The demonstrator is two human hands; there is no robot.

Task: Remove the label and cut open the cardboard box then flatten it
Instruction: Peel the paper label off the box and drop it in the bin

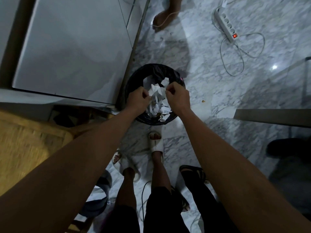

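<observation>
At frame centre both hands — left [137, 98], right [176, 98] — hovered curled over the bin [134, 81] of crumpled paper [157, 93]; whether they pinched anything, I couldn't tell. No box showed.

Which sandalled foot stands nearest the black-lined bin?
The foot in the white slide sandal, toes almost at the black-lined bin; the other white sandal sits further back.

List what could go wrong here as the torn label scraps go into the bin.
1. The waste bin looks heaped with crumpled paper; scraps from the left hand or right hand may spill onto the floor.
2. The power strip and its cord lie on the floor nearby: a likely trip hazard.
</observation>
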